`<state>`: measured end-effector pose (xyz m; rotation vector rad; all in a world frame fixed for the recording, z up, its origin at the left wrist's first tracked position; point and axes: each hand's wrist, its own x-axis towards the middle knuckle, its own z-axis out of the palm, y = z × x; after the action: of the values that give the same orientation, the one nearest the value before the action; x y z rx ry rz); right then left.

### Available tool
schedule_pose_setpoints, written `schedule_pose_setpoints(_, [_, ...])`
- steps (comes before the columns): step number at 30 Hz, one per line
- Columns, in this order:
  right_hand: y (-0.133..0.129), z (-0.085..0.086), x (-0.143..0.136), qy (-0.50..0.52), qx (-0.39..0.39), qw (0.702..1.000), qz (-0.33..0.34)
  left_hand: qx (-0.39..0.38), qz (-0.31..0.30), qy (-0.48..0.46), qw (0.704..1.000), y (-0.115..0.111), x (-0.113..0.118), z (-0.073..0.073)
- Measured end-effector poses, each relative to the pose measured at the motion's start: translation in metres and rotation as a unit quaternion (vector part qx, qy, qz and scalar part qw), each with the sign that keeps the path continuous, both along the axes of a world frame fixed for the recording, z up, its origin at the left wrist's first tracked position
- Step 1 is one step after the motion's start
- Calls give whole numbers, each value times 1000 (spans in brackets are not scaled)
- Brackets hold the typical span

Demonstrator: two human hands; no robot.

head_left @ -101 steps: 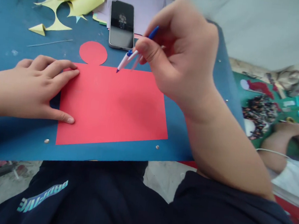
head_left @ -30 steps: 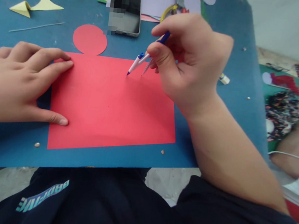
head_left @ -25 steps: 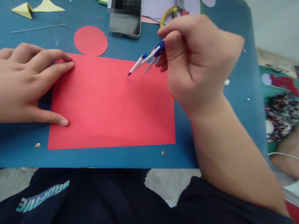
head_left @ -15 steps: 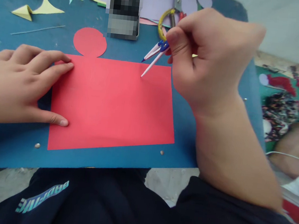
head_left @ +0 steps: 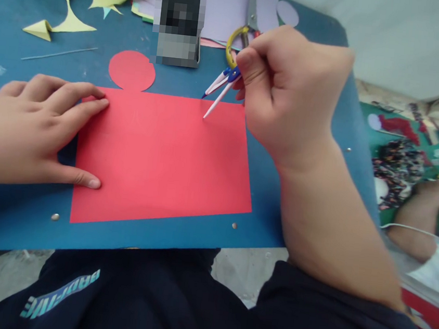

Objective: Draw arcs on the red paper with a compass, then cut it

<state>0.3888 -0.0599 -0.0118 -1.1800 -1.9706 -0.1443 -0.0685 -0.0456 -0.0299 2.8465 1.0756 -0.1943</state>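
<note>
- Step in hand, by judgement: you are marking the red sheet (head_left: 165, 153) with the compass (head_left: 217, 98).
- Next move calls for a firmly planted white leg and a motionless sheet.
- Your right hand (head_left: 290, 88), wrist bent, pinches the compass top between thumb and curled fingers; the compass tilts over the sheet's upper edge.
- Your left hand (head_left: 47, 120), empty and spread palm-down, presses the sheet's left edge against the blue table (head_left: 149, 238).

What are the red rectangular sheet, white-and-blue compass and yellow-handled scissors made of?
Red rectangular sheet: probably matte paper or card, being flat with crisp edges.
White-and-blue compass: likely smooth plastic, its legs plain white.
Yellow-handled scissors: blades apparently metal, grey with dull sheen; bright handle perhaps plastic.
</note>
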Motion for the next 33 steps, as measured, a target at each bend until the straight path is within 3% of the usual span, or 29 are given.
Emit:
schedule_pose_setpoints(3, [2,-3,-2,-61,69,996,0,9,-11,-5,1000,0,0,1])
schedule_pose_setpoints(12, [4,-6,-4,-61,94,994,14,19,-13,-2,1000,3,-2,-1])
schedule_pose_setpoints(21, [-14,8,-8,-100,60,993,-17,33,-10,4,999,0,0,-2])
schedule_pose_setpoints(33, [-11,4,-8,-90,58,994,-23,36,-15,3,999,2,-1,-6])
